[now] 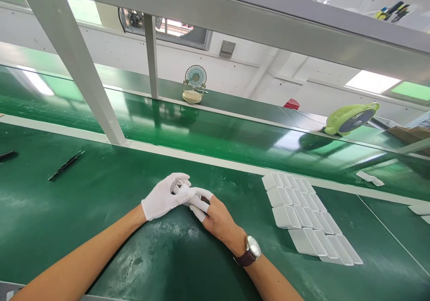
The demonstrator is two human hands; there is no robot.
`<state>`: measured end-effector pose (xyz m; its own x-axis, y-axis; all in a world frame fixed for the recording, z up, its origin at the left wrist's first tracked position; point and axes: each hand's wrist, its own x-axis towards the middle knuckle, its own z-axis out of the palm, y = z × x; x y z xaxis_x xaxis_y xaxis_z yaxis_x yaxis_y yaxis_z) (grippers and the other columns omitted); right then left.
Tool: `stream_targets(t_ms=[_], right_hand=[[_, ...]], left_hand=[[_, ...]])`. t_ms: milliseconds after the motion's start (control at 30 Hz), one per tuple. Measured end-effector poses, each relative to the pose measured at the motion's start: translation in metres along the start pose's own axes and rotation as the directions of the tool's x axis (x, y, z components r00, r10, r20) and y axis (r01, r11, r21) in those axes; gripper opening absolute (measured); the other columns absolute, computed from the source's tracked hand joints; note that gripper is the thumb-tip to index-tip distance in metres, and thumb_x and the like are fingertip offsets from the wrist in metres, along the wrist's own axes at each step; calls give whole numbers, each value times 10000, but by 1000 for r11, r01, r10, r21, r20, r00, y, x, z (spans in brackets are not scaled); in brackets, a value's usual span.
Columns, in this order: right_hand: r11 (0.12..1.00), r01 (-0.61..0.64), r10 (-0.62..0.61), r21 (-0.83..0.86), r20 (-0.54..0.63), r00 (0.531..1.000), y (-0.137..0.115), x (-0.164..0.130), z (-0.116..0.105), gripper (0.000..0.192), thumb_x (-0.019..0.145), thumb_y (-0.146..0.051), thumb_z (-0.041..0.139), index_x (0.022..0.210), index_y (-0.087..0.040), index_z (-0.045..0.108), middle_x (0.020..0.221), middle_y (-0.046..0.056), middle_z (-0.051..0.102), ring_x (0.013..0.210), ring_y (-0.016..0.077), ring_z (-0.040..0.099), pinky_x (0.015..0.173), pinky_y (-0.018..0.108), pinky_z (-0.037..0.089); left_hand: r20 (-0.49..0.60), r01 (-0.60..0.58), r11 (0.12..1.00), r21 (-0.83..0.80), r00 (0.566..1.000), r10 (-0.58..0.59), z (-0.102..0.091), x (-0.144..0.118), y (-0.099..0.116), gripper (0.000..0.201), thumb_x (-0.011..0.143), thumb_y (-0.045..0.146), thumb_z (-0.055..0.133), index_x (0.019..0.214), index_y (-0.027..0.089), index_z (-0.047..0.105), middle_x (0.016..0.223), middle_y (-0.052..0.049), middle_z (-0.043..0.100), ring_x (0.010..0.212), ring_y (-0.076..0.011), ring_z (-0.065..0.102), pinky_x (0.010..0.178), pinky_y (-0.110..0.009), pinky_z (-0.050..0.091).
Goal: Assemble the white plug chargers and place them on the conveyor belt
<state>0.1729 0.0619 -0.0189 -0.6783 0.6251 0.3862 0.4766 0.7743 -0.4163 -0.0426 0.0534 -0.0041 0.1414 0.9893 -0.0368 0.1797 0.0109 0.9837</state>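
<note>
Piece (179, 186) left of trays (285, 217) seems light, stiff, best edge-held; left hand (162, 198) and right hand (215, 213) curl closed around it.

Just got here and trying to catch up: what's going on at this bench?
A person's gloved left hand and their right hand, in white finger covers, hold a small piece over the green bench. It is mostly hidden, so I can't tell what it is. White containers sit in rows to the right; a thin black tool lies to the left.
</note>
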Motion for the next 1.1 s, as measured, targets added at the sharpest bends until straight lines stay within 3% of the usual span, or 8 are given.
stream_targets(t_ms=[100,233,433,667,867,967,1033,1100], right_hand=[[1000,0,-2,-28,-55,998,-3,4,-7,364,963,-201,546,1298,-320,625,1281,100,621,1001,213,685,831,353,622],[999,-32,32,8,-214,976,-5,10,-15,390,943,-185,571,1304,-324,619,1253,88,631,1030,212,678,875,355,610],[996,-10,17,89,-80,997,0,9,-3,419,947,-158,551,1335,-312,591,1217,86,645,1062,204,671,915,351,597],[988,-98,111,122,-100,989,0,5,2,485,939,-182,565,1404,-306,510,1218,87,648,1056,235,667,900,385,597],[970,-142,157,199,-62,986,1,11,0,431,911,-179,567,1327,-291,590,1135,90,661,986,234,661,889,413,590],[822,-238,327,517,-87,941,0,13,0,383,940,-259,551,1321,-274,584,1189,93,672,1025,232,667,897,415,584],[587,-301,463,752,-7,886,-2,14,0,386,963,-359,533,1332,-248,563,1146,99,699,971,237,694,810,401,606],[362,-344,505,866,128,853,-4,14,1,411,972,-447,514,1317,-231,568,1065,92,725,901,243,713,737,391,612]], left_hand=[[-16,-60,990,-124,998,58,-4,1,-2,523,850,465,653,1283,196,534,1111,-90,665,979,-225,634,865,-385,527],[-70,-127,973,-192,991,116,-7,2,-6,519,850,417,662,1299,195,527,1144,-111,666,1092,-254,608,928,-406,500],[-88,-117,982,-150,991,105,-2,1,-5,506,838,402,684,1284,207,544,1145,-97,659,1113,-252,595,976,-420,476],[-38,-107,992,-60,994,105,-3,3,-6,492,864,431,634,1282,189,541,1197,-112,659,1134,-257,602,972,-424,496],[-22,-81,987,137,996,84,5,1,-6,459,848,361,621,1274,204,556,1187,-87,669,1028,-226,637,906,-396,541],[-50,-130,961,244,988,146,13,-3,-5,649,716,263,731,1323,216,506,1188,-78,646,976,-224,634,893,-416,552],[-89,-188,937,295,971,223,19,-6,-3,766,637,212,784,1337,230,475,1193,-79,622,970,-235,632,863,-423,564],[-112,-285,898,336,934,339,24,-9,-1,730,653,182,777,1317,250,481,1216,-83,604,999,-246,634,862,-431,567]])
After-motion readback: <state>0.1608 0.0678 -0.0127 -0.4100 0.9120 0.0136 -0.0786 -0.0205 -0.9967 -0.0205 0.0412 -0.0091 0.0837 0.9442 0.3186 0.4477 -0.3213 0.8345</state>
